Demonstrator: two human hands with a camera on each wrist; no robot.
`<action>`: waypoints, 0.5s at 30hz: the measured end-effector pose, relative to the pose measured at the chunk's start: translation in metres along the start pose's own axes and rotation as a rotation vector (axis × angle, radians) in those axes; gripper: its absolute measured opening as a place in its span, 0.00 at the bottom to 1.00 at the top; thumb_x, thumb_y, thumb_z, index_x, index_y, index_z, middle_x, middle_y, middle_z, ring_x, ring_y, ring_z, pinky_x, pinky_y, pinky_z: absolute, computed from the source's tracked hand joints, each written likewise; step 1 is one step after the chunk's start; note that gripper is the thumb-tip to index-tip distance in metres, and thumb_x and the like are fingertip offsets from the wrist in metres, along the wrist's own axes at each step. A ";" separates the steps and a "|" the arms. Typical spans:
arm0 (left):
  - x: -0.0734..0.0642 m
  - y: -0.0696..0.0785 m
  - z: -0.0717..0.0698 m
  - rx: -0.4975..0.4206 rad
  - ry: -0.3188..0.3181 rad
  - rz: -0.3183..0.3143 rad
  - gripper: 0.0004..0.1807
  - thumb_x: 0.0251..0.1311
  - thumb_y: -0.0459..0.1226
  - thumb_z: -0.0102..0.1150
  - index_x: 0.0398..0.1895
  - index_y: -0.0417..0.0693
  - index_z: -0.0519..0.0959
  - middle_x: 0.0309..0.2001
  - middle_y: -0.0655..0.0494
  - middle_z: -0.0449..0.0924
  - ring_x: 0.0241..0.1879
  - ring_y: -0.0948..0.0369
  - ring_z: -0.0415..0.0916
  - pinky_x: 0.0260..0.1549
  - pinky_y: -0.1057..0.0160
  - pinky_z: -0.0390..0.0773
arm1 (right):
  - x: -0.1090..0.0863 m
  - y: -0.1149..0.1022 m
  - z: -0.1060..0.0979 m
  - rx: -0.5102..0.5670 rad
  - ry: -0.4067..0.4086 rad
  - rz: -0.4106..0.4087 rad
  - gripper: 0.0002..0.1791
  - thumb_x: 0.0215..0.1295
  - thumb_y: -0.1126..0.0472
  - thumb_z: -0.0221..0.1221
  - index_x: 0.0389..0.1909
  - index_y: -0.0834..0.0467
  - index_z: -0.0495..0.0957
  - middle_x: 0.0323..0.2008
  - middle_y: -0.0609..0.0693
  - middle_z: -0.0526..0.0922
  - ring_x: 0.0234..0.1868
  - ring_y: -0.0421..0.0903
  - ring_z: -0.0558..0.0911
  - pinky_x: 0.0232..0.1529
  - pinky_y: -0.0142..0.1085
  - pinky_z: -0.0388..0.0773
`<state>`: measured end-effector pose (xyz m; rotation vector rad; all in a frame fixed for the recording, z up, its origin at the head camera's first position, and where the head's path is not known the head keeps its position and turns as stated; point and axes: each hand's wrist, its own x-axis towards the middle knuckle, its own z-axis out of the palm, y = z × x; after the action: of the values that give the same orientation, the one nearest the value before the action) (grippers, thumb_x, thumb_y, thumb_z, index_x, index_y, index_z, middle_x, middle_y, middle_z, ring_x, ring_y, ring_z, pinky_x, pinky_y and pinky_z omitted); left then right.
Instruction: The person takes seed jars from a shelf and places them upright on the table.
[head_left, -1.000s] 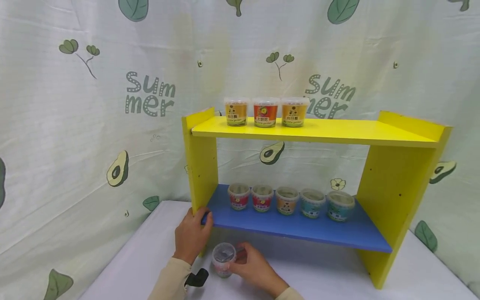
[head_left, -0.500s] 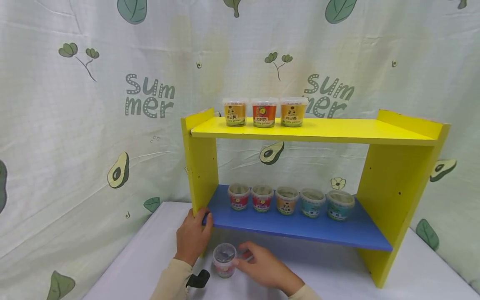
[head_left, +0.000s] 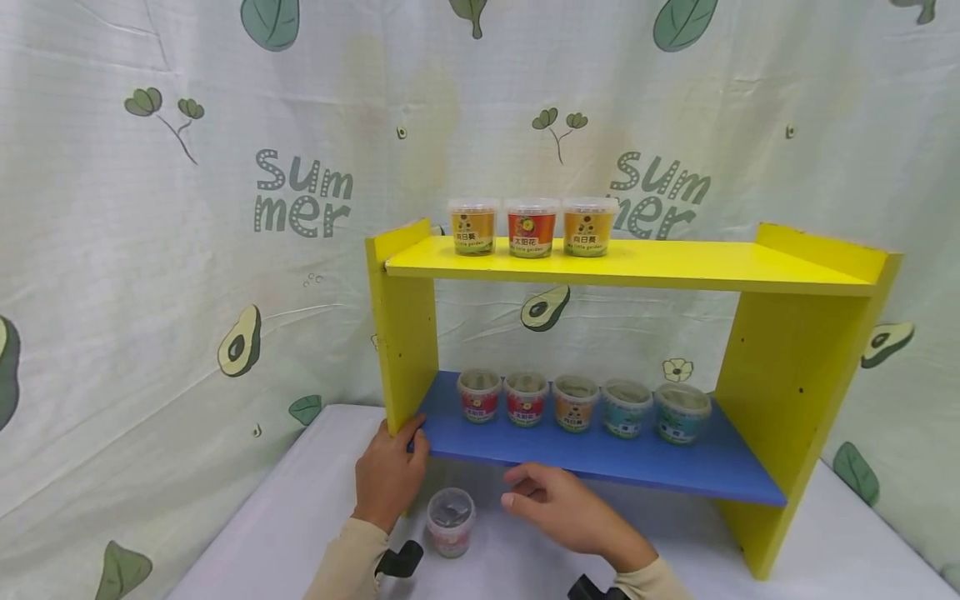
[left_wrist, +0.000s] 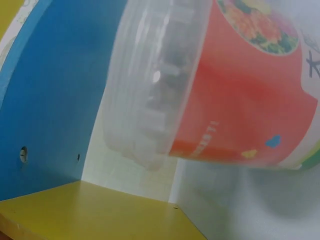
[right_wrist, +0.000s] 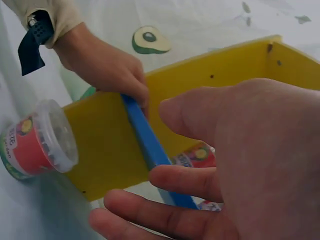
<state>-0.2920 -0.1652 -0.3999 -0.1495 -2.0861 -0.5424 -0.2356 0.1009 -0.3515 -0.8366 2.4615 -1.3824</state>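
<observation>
On the white tabletop below the blue board stands a lidded plastic cup (head_left: 452,535) with a pinkish-red label, upright and untouched. Close up, the same cup (left_wrist: 240,100) fills much of the left wrist view. My left hand (head_left: 387,477) grips the yellow-and-blue shelf (head_left: 408,350) where its left side panel meets the lower board. To the right of the cup, my right hand (head_left: 573,510) hovers before the blue board, holding nothing. Its fingers (right_wrist: 150,212) are relaxed and spread apart in the right wrist view.
Three cups stand on the yellow top board, among them a red one (head_left: 531,229). Several more line the blue lower board (head_left: 585,454), including a blue one (head_left: 625,412). A printed curtain (head_left: 187,292) hangs behind the shelf.
My right hand has let go of the cup and moved away to the right and slightly up. The cup stays on the tabletop. My left hand keeps its place on the shelf.
</observation>
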 end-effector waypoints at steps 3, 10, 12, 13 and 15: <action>0.000 0.001 -0.001 0.004 -0.003 -0.005 0.16 0.59 0.46 0.51 0.46 0.56 0.83 0.39 0.46 0.77 0.31 0.52 0.78 0.23 0.49 0.76 | -0.003 -0.002 -0.006 -0.006 -0.002 -0.004 0.21 0.65 0.46 0.53 0.53 0.54 0.73 0.42 0.46 0.78 0.45 0.46 0.77 0.43 0.41 0.73; 0.002 0.004 -0.004 0.018 -0.041 -0.034 0.18 0.61 0.51 0.50 0.47 0.56 0.83 0.39 0.46 0.78 0.31 0.51 0.79 0.23 0.50 0.76 | -0.011 -0.013 -0.016 -0.039 0.009 -0.025 0.19 0.66 0.45 0.52 0.51 0.52 0.74 0.43 0.45 0.78 0.46 0.46 0.76 0.43 0.41 0.73; 0.002 0.005 -0.005 0.023 -0.062 -0.050 0.20 0.61 0.54 0.49 0.47 0.56 0.82 0.40 0.46 0.78 0.33 0.51 0.79 0.24 0.50 0.76 | -0.013 -0.016 -0.017 -0.046 0.020 -0.028 0.18 0.66 0.45 0.52 0.50 0.51 0.74 0.43 0.45 0.78 0.45 0.45 0.77 0.42 0.40 0.73; 0.002 0.005 -0.005 0.025 -0.070 -0.059 0.21 0.61 0.55 0.49 0.48 0.56 0.82 0.41 0.46 0.78 0.34 0.51 0.79 0.25 0.51 0.76 | -0.013 -0.017 -0.017 -0.048 0.023 -0.030 0.18 0.65 0.45 0.52 0.50 0.51 0.75 0.43 0.45 0.78 0.44 0.45 0.77 0.42 0.39 0.73; 0.001 0.005 -0.004 0.028 -0.076 -0.071 0.22 0.61 0.56 0.49 0.48 0.56 0.82 0.42 0.46 0.78 0.35 0.51 0.79 0.27 0.50 0.77 | -0.013 -0.018 -0.018 -0.052 0.028 -0.033 0.18 0.65 0.45 0.52 0.49 0.50 0.75 0.42 0.44 0.79 0.44 0.44 0.77 0.41 0.39 0.73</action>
<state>-0.2881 -0.1630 -0.3955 -0.0813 -2.1788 -0.5577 -0.2255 0.1135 -0.3279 -0.8781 2.5260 -1.3558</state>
